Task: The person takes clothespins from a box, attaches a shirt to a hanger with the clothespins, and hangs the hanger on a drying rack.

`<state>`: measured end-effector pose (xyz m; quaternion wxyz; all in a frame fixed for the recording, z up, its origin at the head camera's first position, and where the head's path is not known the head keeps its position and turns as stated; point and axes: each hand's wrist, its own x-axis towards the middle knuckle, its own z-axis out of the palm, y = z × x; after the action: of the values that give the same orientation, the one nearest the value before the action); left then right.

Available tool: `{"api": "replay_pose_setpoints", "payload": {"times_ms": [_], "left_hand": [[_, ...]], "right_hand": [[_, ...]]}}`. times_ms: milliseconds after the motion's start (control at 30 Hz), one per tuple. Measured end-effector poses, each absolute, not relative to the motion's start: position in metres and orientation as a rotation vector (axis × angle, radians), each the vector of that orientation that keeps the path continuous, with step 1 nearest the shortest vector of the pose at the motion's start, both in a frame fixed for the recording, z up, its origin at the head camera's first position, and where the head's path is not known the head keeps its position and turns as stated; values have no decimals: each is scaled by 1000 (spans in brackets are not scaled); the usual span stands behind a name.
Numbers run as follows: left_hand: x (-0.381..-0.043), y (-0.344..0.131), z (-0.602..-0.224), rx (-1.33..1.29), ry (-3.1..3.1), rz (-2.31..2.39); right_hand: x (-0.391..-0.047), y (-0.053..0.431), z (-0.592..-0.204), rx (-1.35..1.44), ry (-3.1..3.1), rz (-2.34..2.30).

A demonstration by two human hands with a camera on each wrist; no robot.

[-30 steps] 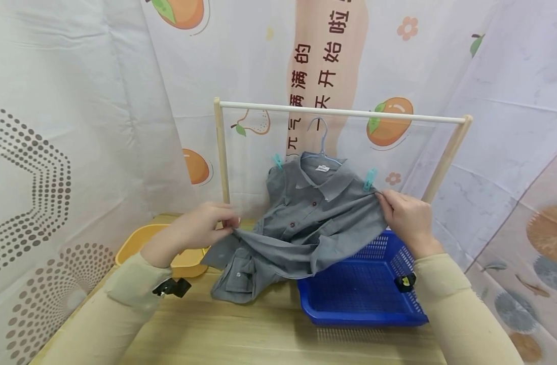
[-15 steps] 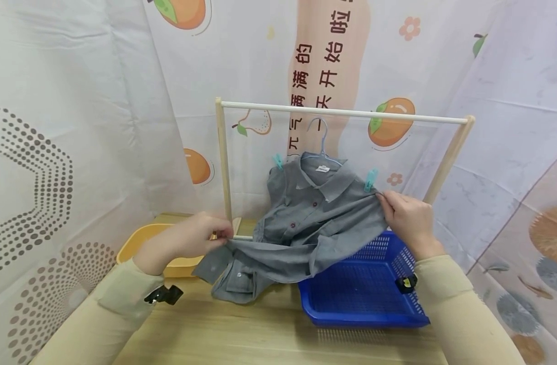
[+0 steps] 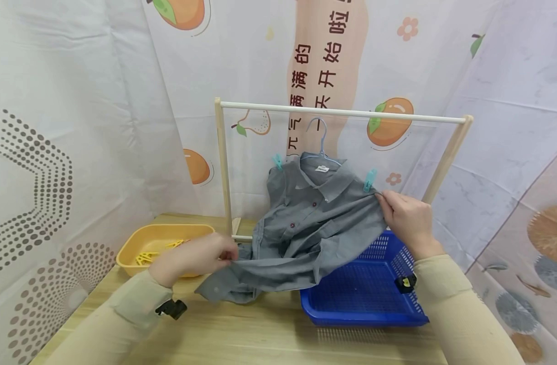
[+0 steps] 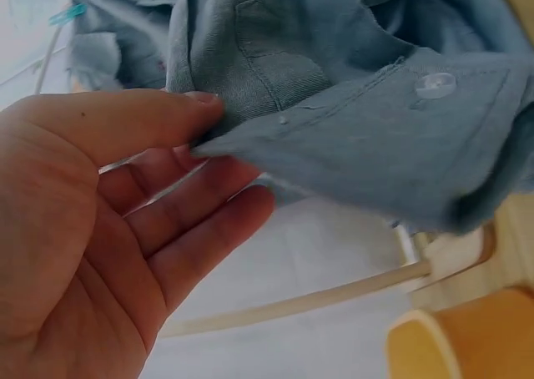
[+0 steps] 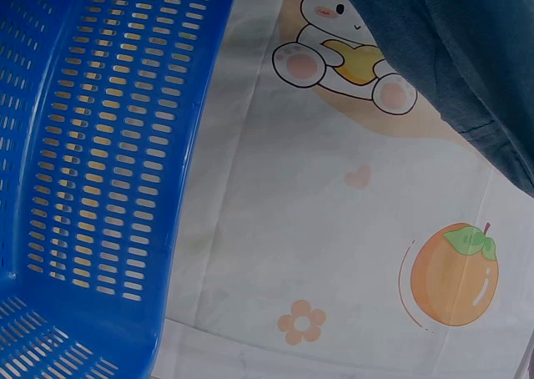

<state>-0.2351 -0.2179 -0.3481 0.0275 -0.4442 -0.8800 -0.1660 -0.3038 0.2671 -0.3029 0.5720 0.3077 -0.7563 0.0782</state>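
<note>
A grey button-up shirt [image 3: 305,223] is on a light blue hanger [image 3: 324,137], whose hook shows just below the rack's bar. Turquoise clothespins [image 3: 370,180] sit at both shoulders. My left hand [image 3: 204,257] pinches the shirt's cloth at the lower left; in the left wrist view, thumb and fingers hold an edge beside a buttoned cuff [image 4: 417,137]. The right hand [image 3: 408,220] grips the cloth just below the right-hand clothespin, drawing the fabric taut. In the right wrist view only a dark fold of the shirt [image 5: 467,62] shows, and that hand is out of sight.
A rack with a white bar [image 3: 346,112] and wooden posts stands behind the shirt. Partly under the shirt is a blue perforated basket [image 3: 365,319]. A yellow tub [image 3: 127,248] with yellow clothespins [image 3: 146,257] sits at the left on the wooden table [image 3: 223,334]. Patterned curtains surround it.
My left hand has moved down, first leftward and then slightly back right, with the shirt's edge lowering along with it. The yellow clothespins have come into view. My right hand stays in place.
</note>
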Motion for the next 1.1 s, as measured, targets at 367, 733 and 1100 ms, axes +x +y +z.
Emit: {"api": "replay_pose_setpoints", "payload": {"times_ms": [367, 733, 1100], "left_hand": [[-236, -213, -368, -1349, -2814, -466], [-238, -217, -362, -1261, -2877, -499], [-235, -229, -333, -1188, -2835, -577]], "right_hand": [[-304, 268, -304, 717, -1767, 185], [-303, 267, -304, 715, -1770, 186], [-302, 268, -305, 715, -1775, 184]]}}
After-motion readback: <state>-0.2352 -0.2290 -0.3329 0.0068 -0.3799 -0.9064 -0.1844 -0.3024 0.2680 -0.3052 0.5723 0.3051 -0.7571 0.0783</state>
